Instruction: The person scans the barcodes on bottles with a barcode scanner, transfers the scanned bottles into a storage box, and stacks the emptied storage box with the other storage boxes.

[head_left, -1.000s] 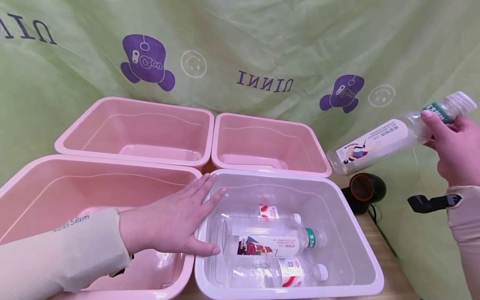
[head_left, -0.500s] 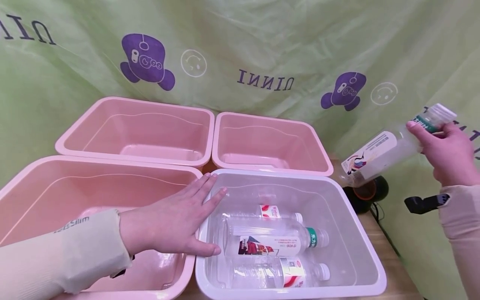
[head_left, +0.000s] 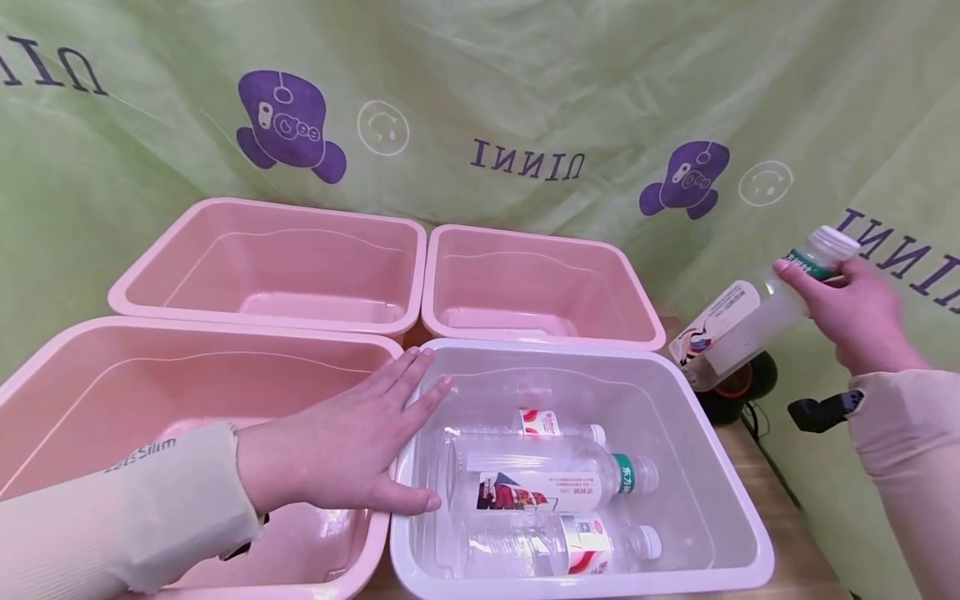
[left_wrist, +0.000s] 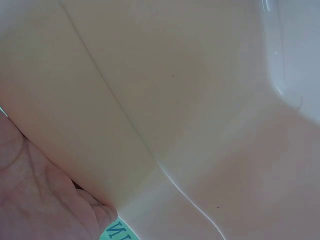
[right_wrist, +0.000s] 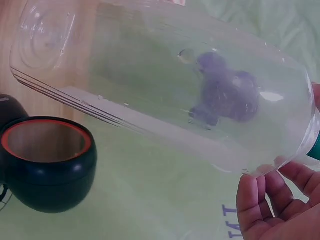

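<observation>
In the head view my right hand (head_left: 862, 312) grips a clear bottle (head_left: 738, 317) near its green-banded neck, cap end up and base tilted down by the right rim of the white bin (head_left: 720, 450). The right wrist view shows fingers (right_wrist: 280, 195) around the shoulder of that bottle (right_wrist: 150, 70). My left hand (head_left: 337, 446) lies spread over the touching rims of the white bin and the front pink bin (head_left: 247, 329). Inside the white bin lie a large green-banded bottle (head_left: 540, 492) and two red-labelled bottles (head_left: 540, 423) (head_left: 585, 542).
Two pink bins (head_left: 300, 325) (head_left: 540, 337) stand at the back. A dark round object with an orange-red ring (right_wrist: 55, 175) and a cable sit right of the bins on the wooden table (head_left: 780, 517). Green printed fabric (head_left: 525, 83) hangs behind.
My right hand has moved left and down with the bottle, which tilts more steeply and has come closer to the white bin. The left hand keeps its place on the rims.
</observation>
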Demonstrator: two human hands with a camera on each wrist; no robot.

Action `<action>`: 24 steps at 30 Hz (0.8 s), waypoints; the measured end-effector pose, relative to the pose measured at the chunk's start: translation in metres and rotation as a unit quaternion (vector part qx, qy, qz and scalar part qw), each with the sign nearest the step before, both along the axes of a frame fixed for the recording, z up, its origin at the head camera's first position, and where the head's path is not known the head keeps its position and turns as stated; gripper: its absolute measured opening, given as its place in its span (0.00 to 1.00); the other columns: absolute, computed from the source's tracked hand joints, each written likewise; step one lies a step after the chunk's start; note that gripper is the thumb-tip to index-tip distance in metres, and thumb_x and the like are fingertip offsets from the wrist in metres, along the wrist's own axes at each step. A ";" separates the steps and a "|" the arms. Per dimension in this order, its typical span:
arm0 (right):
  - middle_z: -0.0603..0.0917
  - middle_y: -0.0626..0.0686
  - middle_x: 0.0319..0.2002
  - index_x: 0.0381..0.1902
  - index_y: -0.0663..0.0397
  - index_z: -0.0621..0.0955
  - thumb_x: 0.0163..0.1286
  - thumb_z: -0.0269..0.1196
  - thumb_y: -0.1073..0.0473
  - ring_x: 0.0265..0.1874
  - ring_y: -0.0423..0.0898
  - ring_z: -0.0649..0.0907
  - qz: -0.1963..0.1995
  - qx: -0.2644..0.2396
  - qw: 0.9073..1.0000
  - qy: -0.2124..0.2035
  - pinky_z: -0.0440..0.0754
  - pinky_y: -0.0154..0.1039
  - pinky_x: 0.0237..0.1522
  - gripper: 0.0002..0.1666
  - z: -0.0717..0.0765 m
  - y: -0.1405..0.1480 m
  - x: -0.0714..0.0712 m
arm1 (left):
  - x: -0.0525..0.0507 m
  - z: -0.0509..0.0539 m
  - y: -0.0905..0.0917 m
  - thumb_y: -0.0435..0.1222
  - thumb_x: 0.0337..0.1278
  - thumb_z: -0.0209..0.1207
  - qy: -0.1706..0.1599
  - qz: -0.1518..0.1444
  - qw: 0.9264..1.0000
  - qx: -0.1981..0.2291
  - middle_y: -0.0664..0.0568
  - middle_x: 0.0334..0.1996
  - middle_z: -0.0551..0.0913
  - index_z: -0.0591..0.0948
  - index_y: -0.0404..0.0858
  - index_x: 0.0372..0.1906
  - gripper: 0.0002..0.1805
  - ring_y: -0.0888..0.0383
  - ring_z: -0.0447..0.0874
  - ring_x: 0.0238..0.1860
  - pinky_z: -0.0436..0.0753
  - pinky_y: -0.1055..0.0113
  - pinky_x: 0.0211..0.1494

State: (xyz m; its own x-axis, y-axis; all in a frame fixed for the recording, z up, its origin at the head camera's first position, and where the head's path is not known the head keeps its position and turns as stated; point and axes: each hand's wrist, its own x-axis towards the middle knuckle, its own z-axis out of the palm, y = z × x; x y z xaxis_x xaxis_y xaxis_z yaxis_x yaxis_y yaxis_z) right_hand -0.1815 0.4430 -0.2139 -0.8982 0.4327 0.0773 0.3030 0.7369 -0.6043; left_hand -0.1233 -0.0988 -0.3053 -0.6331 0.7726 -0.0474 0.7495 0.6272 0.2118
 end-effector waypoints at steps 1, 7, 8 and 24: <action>0.74 0.57 0.52 0.64 0.60 0.70 0.68 0.59 0.25 0.37 0.44 0.76 0.005 0.003 1.000 -0.002 0.76 0.36 0.30 0.48 -0.001 0.000 -0.001 | 0.000 0.000 0.000 0.74 0.59 0.53 0.002 0.000 1.000 0.000 0.31 0.81 0.45 0.54 0.36 0.83 0.60 0.37 0.36 0.81 0.52 0.42 0.79; 0.74 0.54 0.52 0.65 0.61 0.69 0.68 0.60 0.26 0.36 0.40 0.77 0.037 -0.009 0.999 -0.006 0.79 0.34 0.31 0.48 -0.010 0.001 -0.003 | -0.001 0.000 0.000 0.74 0.59 0.51 0.008 -0.002 1.000 0.004 0.30 0.81 0.46 0.55 0.36 0.83 0.60 0.37 0.37 0.81 0.52 0.43 0.79; 0.74 0.55 0.53 0.64 0.60 0.69 0.69 0.60 0.27 0.36 0.39 0.76 0.038 -0.014 0.999 -0.004 0.79 0.33 0.31 0.46 -0.010 0.001 -0.002 | -0.001 0.000 0.000 0.74 0.59 0.51 0.007 -0.003 1.000 0.004 0.30 0.81 0.46 0.55 0.36 0.83 0.60 0.37 0.37 0.81 0.52 0.43 0.79; 0.75 0.46 0.49 0.52 0.42 0.77 0.61 0.78 0.55 0.42 0.37 0.79 -0.022 -0.349 0.887 0.301 0.78 0.21 0.34 0.26 0.037 -0.037 -0.012 | 0.002 0.000 0.001 0.73 0.59 0.53 -0.003 0.003 1.000 0.007 0.31 0.81 0.44 0.55 0.36 0.83 0.60 0.37 0.36 0.82 0.51 0.43 0.79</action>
State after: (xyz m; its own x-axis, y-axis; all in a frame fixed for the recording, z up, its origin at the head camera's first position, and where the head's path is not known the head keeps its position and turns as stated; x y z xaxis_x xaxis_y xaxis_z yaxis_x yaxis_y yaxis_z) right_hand -0.1934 0.4063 -0.1769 -0.7668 0.5967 0.2365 -0.2100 0.1150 -0.9709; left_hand -0.1213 -0.0982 -0.3058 -0.6379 0.7691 -0.0396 0.7442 0.6288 0.2252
